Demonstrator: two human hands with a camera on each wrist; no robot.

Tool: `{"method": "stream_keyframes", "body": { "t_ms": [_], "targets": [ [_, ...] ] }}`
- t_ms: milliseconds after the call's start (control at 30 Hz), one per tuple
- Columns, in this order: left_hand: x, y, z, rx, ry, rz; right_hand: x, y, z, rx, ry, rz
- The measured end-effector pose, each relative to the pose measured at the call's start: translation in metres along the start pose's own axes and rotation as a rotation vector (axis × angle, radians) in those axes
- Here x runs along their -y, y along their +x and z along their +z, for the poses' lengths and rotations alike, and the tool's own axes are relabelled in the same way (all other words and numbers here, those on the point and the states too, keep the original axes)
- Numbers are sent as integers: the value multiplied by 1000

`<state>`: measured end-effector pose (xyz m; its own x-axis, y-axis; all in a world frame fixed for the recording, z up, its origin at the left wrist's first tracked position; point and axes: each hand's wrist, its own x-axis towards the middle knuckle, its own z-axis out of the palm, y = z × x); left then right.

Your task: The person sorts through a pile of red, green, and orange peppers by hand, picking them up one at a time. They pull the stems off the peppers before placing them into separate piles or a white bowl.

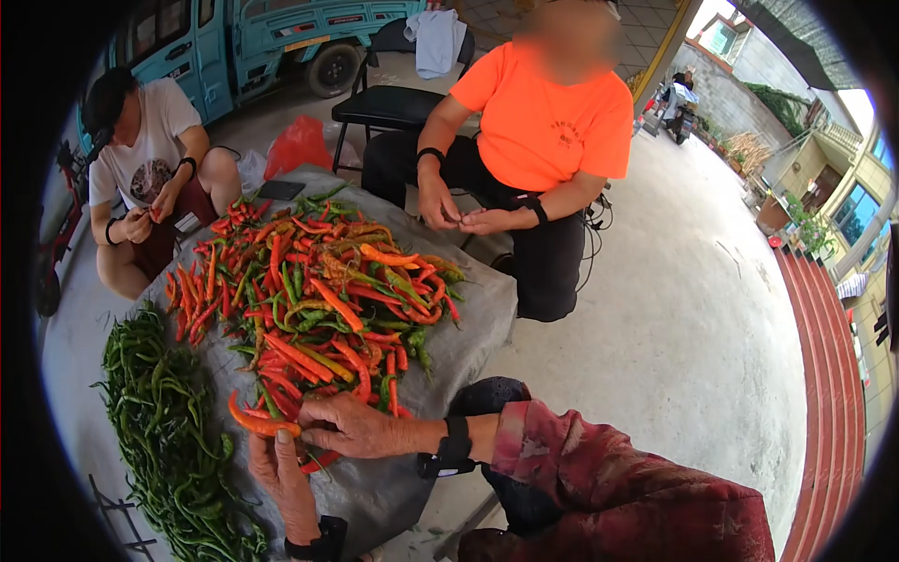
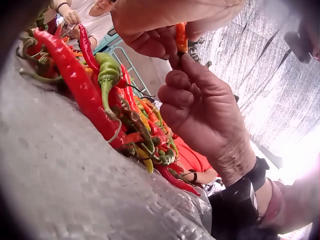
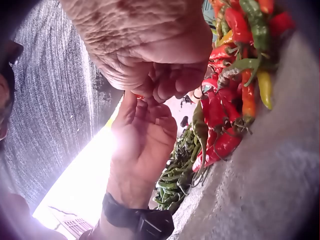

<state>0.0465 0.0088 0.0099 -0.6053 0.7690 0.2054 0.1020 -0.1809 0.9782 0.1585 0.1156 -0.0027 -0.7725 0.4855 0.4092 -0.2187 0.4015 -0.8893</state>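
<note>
An orange-red chili pepper (image 1: 262,423) is held by my left hand (image 1: 284,478), its thumb lying along the pepper's near side. My right hand (image 1: 354,426) meets it at the stem end. In the left wrist view, thumb and forefinger of the right hand (image 2: 205,107) pinch the dark stem just below the orange body (image 2: 182,39). The left hand covers most of the pepper there. Both hands are over the near edge of a heap of red, orange and green chili peppers (image 1: 300,356). In the right wrist view only a speck of the pepper shows between the hands.
The heap lies on a grey sheet (image 1: 478,309). Left of it is a long pile of green chili peppers (image 1: 164,412). Across sits a person in an orange shirt (image 1: 552,112); another in a white shirt (image 1: 154,140) sits at the far left. A black phone-like slab (image 1: 281,190) lies behind the heap.
</note>
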Motion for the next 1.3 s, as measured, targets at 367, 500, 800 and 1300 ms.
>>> {"method": "stream_keyframes", "body": {
  "t_ms": [367, 500, 800, 1300],
  "targets": [
    [6, 3, -2, 80, 150, -86, -8, 0, -3, 10, -159, 68],
    [16, 2, 4, 15, 51, -82, -2, -2, -5, -26, -250, 46],
    [7, -1, 3, 81, 108, -122, -8, -1, -7, -170, -307, 29],
    [14, 1, -1, 88, 210, -54, -10, -2, -4, -115, -306, 91]
  ]
}}
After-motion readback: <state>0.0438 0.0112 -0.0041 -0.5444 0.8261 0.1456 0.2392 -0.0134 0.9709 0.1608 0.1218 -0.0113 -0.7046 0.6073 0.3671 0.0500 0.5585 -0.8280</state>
